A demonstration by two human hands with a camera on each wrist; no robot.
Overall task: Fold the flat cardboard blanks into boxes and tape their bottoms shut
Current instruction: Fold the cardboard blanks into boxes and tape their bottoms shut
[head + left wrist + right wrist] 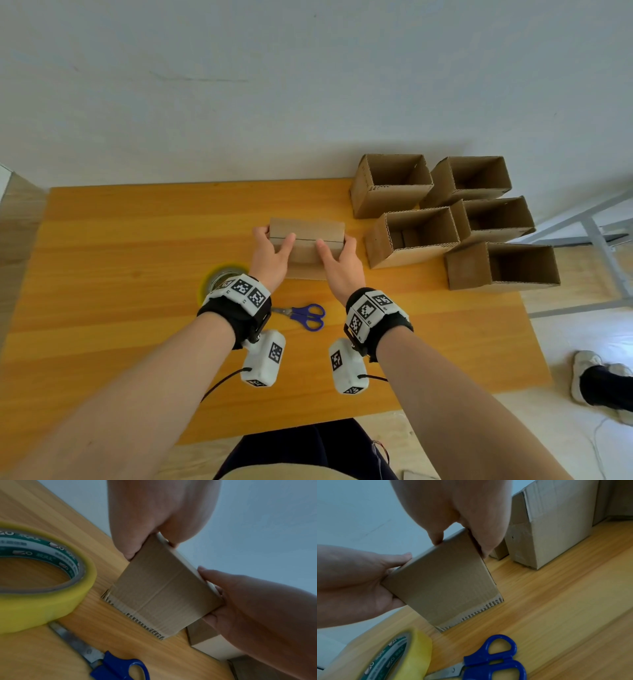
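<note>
**Both hands clasp an upturned box**

On the desk point(102, 257), five open boxes point(411, 236) cluster at the right. The box point(306, 229) stands mid-desk, flaps closed on top, the left hand point(270, 258) and right hand point(339, 265) with fingers curled round its ends. Tape roll point(219, 274) and scissors point(308, 316) lie nearer.

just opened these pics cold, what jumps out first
Both hands, left hand and right hand, hold a small cardboard box mid-table, its flaps folded shut on top. To the right stand five open boxes in a cluster. Near the wrists lie a yellow tape roll and blue-handled scissors.
</note>
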